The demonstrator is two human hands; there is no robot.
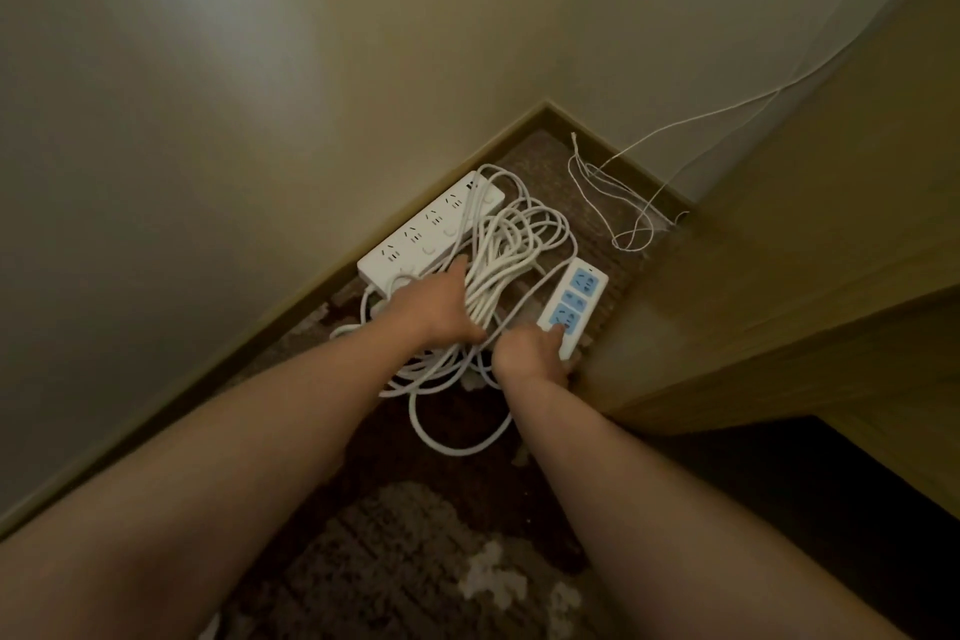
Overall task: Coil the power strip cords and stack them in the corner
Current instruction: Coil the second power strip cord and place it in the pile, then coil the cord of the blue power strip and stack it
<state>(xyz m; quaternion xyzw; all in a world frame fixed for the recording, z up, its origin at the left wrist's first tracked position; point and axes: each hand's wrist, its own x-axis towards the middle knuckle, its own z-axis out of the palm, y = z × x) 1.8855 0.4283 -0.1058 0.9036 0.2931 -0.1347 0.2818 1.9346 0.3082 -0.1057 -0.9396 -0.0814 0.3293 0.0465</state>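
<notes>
A long white power strip (431, 231) lies along the left wall's baseboard in the corner. A bundle of coiled white cord (511, 250) rests beside it on the carpet. My left hand (439, 307) grips that bundle at its near end. A smaller white power strip with blue sockets (576, 296) lies to the right, next to the wooden cabinet. My right hand (530, 351) holds its near end. More loose loops of cord (457, 437) trail toward me on the floor.
A wooden cabinet (779, 276) stands close on the right. A thin white wire (623, 203) hangs down the back wall and lies tangled in the far corner. Patterned brown carpet (415, 561) covers the floor.
</notes>
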